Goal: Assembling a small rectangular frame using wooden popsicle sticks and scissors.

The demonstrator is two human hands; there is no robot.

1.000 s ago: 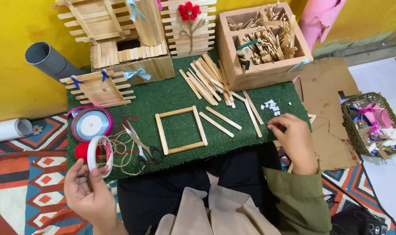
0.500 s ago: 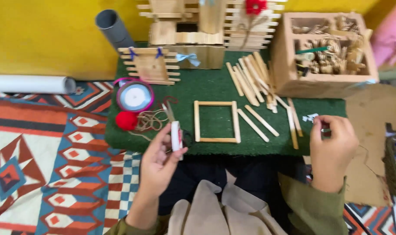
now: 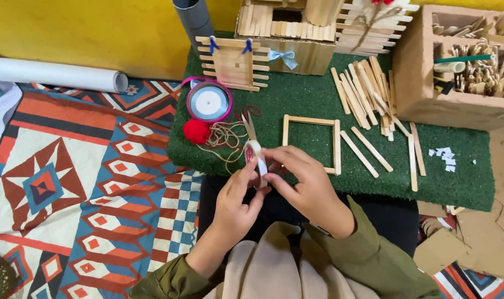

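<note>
Tape roll (image 3: 256, 158), light, stiff and likely best gripped by its rim, is pinched upright between left hand (image 3: 236, 206) and right hand (image 3: 302, 185) fingers above the green mat (image 3: 296, 105).

wooden sticks (image 3: 364, 88), red pompom (image 3: 196, 132) — ribbon spool (image 3: 208, 102)

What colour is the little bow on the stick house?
The bow is light blue; the head view shows it clearly, up beyond the hands.

A small white tape roll (image 3: 255, 156) stands on edge, pinched between both hands above the green mat's near edge.
</note>
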